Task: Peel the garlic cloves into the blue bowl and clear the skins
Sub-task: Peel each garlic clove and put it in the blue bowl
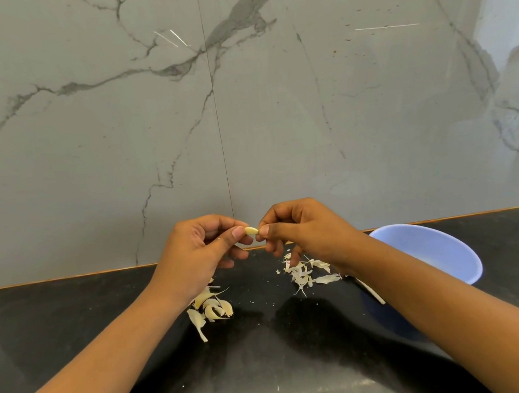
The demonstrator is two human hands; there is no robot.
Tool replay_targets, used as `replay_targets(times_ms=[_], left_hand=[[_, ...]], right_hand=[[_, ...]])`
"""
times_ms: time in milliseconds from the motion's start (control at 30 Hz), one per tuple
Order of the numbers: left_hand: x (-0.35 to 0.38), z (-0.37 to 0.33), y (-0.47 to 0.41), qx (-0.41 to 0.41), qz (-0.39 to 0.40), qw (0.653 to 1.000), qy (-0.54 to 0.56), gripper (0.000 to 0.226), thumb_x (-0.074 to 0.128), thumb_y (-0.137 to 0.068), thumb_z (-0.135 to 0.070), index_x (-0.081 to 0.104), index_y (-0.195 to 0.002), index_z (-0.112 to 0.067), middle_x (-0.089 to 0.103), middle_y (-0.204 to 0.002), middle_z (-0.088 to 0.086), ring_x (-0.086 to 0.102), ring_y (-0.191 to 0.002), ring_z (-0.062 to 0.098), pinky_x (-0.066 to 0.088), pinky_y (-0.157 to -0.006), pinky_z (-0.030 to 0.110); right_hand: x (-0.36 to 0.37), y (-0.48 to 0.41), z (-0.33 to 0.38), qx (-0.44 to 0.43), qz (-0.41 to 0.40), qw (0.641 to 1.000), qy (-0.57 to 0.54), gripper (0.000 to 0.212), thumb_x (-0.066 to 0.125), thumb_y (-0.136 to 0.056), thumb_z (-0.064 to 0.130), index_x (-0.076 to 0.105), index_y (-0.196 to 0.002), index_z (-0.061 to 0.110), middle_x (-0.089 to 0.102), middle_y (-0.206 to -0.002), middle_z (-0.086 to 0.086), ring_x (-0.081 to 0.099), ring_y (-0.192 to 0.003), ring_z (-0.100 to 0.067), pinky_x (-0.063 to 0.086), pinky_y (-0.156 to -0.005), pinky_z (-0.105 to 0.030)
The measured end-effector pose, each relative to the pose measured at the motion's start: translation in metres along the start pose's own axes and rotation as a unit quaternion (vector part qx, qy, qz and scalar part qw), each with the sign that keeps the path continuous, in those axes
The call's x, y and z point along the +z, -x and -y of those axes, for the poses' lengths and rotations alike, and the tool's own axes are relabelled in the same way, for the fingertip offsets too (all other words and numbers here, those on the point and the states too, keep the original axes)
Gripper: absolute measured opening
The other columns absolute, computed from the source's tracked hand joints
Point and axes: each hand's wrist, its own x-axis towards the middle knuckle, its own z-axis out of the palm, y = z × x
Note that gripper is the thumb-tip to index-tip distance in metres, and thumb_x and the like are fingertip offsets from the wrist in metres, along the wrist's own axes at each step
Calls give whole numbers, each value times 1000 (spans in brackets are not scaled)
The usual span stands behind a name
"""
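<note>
I see L hand (pixel 202 250) & R hand (pixel 298 227) raised mid-scene over a black counter (pixel 272 353), each pinching one end of a pale clove (pixel 251 230). I'd hold the L pinch firm & strip w/ R nails, dropping bits on the skins (pixel 308 274) below. The bowl (pixel 423 247) sits right, under the R forearm; its visible part shows no cloves.

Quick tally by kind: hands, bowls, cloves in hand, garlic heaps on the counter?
Hands: 2, left hand, right hand
Bowls: 1, blue bowl
Held clove: 1, pinched by both hands
Heaps on counter: 2, left heap, right heap
Total: 6
</note>
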Motion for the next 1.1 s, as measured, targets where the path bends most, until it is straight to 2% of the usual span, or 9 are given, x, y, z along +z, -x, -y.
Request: replay_targets(times_ms=[233, 433, 567, 667, 800, 867, 967, 1100], left_hand=[[-2, -1, 1, 25, 32, 999, -28, 12, 62, -86, -15, 71, -91, -20, 76, -84, -1, 72, -73, 18, 58, -63, 27], [0, -1, 1, 19, 27, 999, -28, 12, 65, -84, -14, 72, -91, -22, 76, -83, -1, 73, -73, 18, 59, -62, 26], [1, 0, 1, 13, 17, 999, -27, 11, 66, -84, -15, 72, -91, -21, 76, -83, -1, 73, -71, 17, 58, -61, 25], [1, 1, 1, 8, 12, 999, -30, 11, 66, -84, -16, 72, -91, -22, 76, -81, -3, 73, -70, 17, 58, -62, 26], [1, 2, 1, 15, 7, 999, -40, 10, 69, -81, -19, 72, -89, -23, 75, -79, -4, 72, -69, 15, 58, -60, 23], [1, 1, 0, 21, 0, 999, -46, 11, 70, -78, -23, 72, -88, -22, 75, -79, -4, 72, -69, 14, 58, -60, 22], [1, 1, 0, 23, -8, 998, -50, 13, 70, -74, -27, 72, -86, -22, 74, -77, -4, 72, -68, 13, 58, -60, 22], [0, 0, 1, 35, 28, 997, -55, 6, 69, -81, -17, 71, -86, -20, 75, -79, -3, 72, -70, 14, 57, -61, 22]], right_hand=[[-5, 0, 3, -35, -23, 996, 80, 15, 58, -93, 14, 65, -81, 19, 63, -66, 3, 57, -56, -1, 46, -49, -18], [-13, -2, 1, -39, -68, 995, 67, 9, 62, -90, 17, 66, -82, 17, 65, -68, 4, 59, -60, -2, 45, -48, -15], [-22, -2, 3, -36, -32, 982, 181, 6, 73, -83, 21, 68, -85, 19, 66, -71, 9, 61, -64, -4, 47, -49, -13], [-20, -1, 5, -67, 6, 973, 221, 21, 79, -76, 25, 68, -94, 23, 68, -82, 10, 66, -72, -10, 51, -54, -14], [-11, -2, 2, -99, -13, 968, 231, 14, 72, -83, 28, 72, -93, 18, 70, -74, 5, 67, -71, -10, 57, -63, -24], [-10, -2, 0, -91, -14, 974, 207, 7, 69, -86, 25, 71, -89, 19, 70, -71, 4, 68, -67, -9, 59, -63, -28], [-10, -1, 0, -78, -5, 980, 185, 4, 65, -90, 22, 67, -86, 22, 67, -69, 9, 68, -66, -6, 58, -60, -25], [-6, -2, -2, -98, -27, 974, 205, 11, 63, -91, 21, 64, -81, 25, 67, -67, 5, 66, -64, -9, 55, -59, -21]])
